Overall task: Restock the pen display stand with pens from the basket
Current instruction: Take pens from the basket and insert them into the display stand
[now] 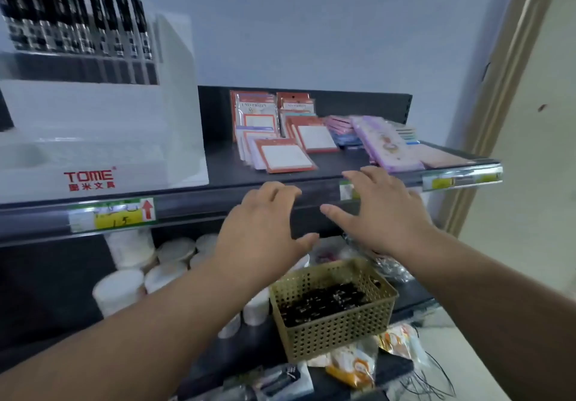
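A white pen display stand (99, 138) with a red TOME logo sits at the left of the upper shelf. A row of black pens (78, 23) stands upright in its top tier. A gold perforated basket (336, 329) on the lower shelf holds several dark pens (324, 304). My left hand (265, 229) and my right hand (383, 213) hover side by side in front of the upper shelf's edge, above the basket. Both have fingers spread and hold nothing.
Notepad packs (277, 138) and purple stationery packs (386, 145) lie on the upper shelf right of the stand. White cups (137, 276) crowd the lower shelf left of the basket. Snack packets (358, 366) and black cables lie below it. A door frame (505, 88) rises at right.
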